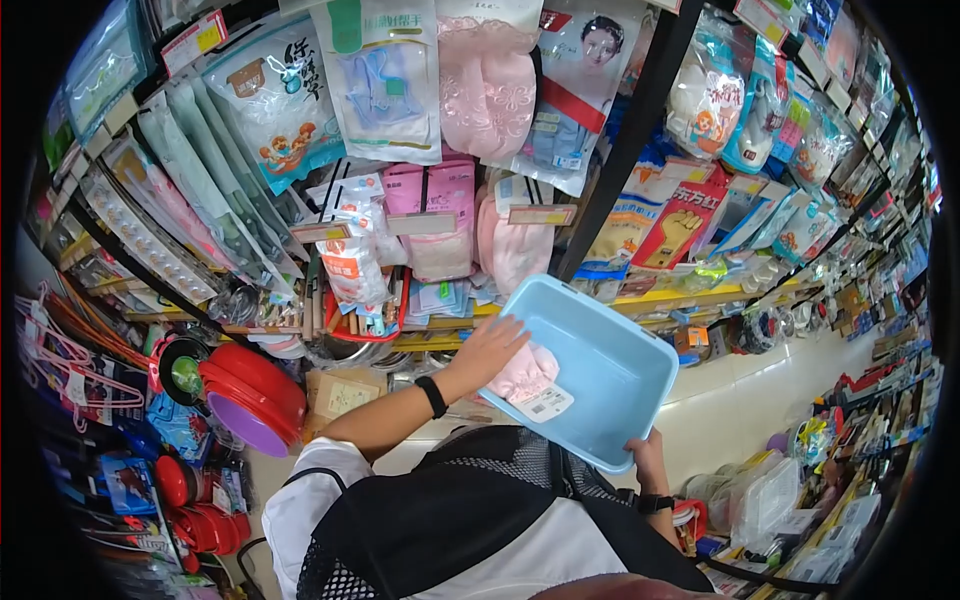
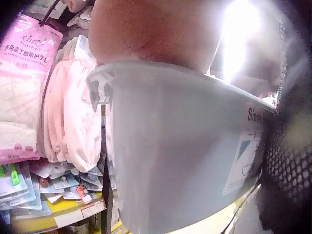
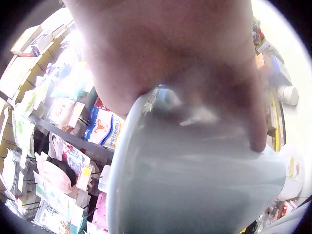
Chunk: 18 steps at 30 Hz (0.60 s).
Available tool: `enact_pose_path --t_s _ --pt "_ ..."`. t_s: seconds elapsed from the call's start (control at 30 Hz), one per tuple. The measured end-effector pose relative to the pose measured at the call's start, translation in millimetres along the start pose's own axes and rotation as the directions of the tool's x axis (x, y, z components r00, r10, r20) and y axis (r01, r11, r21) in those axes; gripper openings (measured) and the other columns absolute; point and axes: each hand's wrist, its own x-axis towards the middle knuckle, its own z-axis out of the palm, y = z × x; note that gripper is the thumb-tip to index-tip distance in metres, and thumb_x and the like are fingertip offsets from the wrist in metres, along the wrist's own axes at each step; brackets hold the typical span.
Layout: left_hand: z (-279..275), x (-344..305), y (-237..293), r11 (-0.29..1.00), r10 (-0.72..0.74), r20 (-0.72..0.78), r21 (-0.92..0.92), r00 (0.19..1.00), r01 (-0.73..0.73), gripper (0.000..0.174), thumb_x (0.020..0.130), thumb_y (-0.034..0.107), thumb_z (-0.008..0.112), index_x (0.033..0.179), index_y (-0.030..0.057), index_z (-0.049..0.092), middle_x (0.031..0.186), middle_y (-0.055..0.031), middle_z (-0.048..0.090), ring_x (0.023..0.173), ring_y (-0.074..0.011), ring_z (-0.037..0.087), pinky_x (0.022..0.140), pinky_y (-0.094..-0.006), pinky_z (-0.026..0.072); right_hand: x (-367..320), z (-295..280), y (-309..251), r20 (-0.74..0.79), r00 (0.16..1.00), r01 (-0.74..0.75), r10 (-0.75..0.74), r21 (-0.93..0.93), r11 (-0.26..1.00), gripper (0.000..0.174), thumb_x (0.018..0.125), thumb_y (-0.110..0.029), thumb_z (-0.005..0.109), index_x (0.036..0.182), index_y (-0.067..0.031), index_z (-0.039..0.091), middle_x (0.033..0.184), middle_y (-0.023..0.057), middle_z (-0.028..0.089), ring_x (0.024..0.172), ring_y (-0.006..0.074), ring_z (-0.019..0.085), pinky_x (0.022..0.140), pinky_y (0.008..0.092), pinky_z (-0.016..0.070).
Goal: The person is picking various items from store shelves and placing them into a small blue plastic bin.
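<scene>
A light blue plastic basin (image 1: pixel 610 345) is held tilted in front of the person's body. At its near right corner the right hand (image 1: pixel 648 456) grips the rim; the right wrist view shows fingers (image 3: pixel 258 131) against the outer wall. A pink gathered cloth item (image 1: pixel 527 372) with a white barcode card (image 1: pixel 545 402) lies inside, at the left end. The left hand (image 1: pixel 490 352) reaches over that end, its fingers extended beside the pink cloth and partly over it. From the left wrist, the hand (image 2: pixel 146 34) overlaps the basin's rim, and its fingertips are hidden.
Packaged gloves and pink cloth goods (image 1: pixel 515 225) hang on the rack ahead. A red basket (image 1: pixel 368 318) sits on the shelf below them. Red basins (image 1: pixel 255 385) stack at left, near pink hangers (image 1: pixel 75 350). Clear plastic containers (image 1: pixel 765 500) stand at lower right.
</scene>
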Motion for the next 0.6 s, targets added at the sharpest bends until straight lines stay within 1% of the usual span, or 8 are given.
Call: enact_pose_path --t_s 0.13,0.17,0.2,0.37,0.43,0.47,0.53,0.6 --pt "25.8 -9.1 -10.5 0.984 0.148 0.207 -0.124 0.967 -0.124 0.041 0.087 0.021 0.054 0.126 0.0068 0.056 0.121 -0.0089 0.059 0.113 -0.0237 0.055 0.094 -0.0402 0.0425 0.6 13.2 -6.6 0.031 0.999 0.024 -0.024 -0.014 1.0 0.048 0.06 0.003 0.055 0.107 0.0085 0.059 0.092 0.0131 0.066 0.083 0.024 0.063 0.073 0.0327 0.0506" --pt "25.5 -5.2 -13.7 0.986 0.135 0.502 -0.153 0.854 -0.066 0.041 0.086 0.022 0.055 0.124 0.0069 0.056 0.121 -0.0095 0.059 0.112 -0.0232 0.056 0.092 -0.0387 0.0431 0.9 15.5 -10.1 0.044 0.998 0.039 -0.038 -0.018 0.999 0.048 0.06 0.003 0.055 0.107 0.0085 0.059 0.091 0.0129 0.066 0.083 0.024 0.063 0.073 0.0328 0.0506" --pt "24.0 -3.9 -14.8 0.987 0.124 0.747 -0.162 0.653 -0.002 0.041 0.086 0.024 0.055 0.123 0.007 0.056 0.121 -0.01 0.06 0.111 -0.0227 0.057 0.089 -0.0371 0.0436 0.9 17.3 -13.6 0.058 0.997 0.054 -0.053 -0.021 0.998 0.047 0.06 0.003 0.055 0.106 0.0085 0.059 0.091 0.0127 0.066 0.082 0.0239 0.063 0.073 0.0328 0.0506" --pt "18.8 -7.1 1.1 0.938 0.081 0.664 -0.304 0.744 0.169 0.049 0.09 0.042 0.055 0.128 0.0109 0.054 0.125 -0.0129 0.058 0.118 -0.029 0.054 0.089 -0.0446 0.0427 5.0 12.1 -12.1 0.089 0.995 0.036 -0.034 -0.021 0.999 0.047 0.06 0.002 0.054 0.106 0.0095 0.058 0.091 0.0128 0.066 0.082 0.0236 0.063 0.075 0.0329 0.0504" --pt "21.7 -1.5 19.1 0.872 0.195 0.64 -0.461 0.743 0.168 0.056 0.093 0.051 0.049 0.132 0.0114 0.051 0.127 -0.0173 0.056 0.121 -0.034 0.051 0.095 -0.0511 0.0407 3.4 8.9 -13.5 0.097 0.995 0.032 -0.031 -0.002 0.999 0.046 0.061 0.002 0.054 0.106 0.0102 0.058 0.091 0.0129 0.066 0.082 0.0233 0.063 0.075 0.0328 0.0502" --pt "22.9 1.3 30.6 0.871 0.193 0.642 -0.46 0.742 0.172 0.056 0.093 0.051 0.049 0.132 0.0114 0.051 0.127 -0.0173 0.056 0.121 -0.034 0.051 0.095 -0.0511 0.0407 4.3 5.1 -12.8 0.1 0.995 0.029 -0.028 -0.003 1.0 0.046 0.061 0.002 0.054 0.106 0.0102 0.058 0.091 0.0129 0.066 0.082 0.0233 0.063 0.075 0.0328 0.0502" --pt "13.8 12.0 59.0 0.872 0.288 0.729 -0.468 0.621 0.145 0.061 0.094 0.052 0.046 0.139 0.0114 0.046 0.133 -0.0192 0.052 0.128 -0.0352 0.046 0.099 -0.0521 0.0388 7.1 -5.0 -10.2 0.135 0.99 0.042 -0.043 0.007 0.999 0.046 0.061 0.001 0.054 0.106 0.0104 0.058 0.09 0.0127 0.065 0.082 0.0229 0.063 0.075 0.0323 0.0499" --pt "18.7 24.0 78.4 0.863 0.317 0.704 -0.492 0.635 0.113 0.063 0.094 0.053 0.044 0.141 0.0108 0.043 0.136 -0.0197 0.05 0.128 -0.036 0.046 0.1 -0.0536 0.0384 14.0 -17.3 -5.9 0.154 0.987 0.04 -0.039 -0.003 0.999 0.046 0.062 0.001 0.054 0.106 0.0103 0.058 0.09 0.0126 0.066 0.082 0.0226 0.063 0.075 0.0322 0.0497"
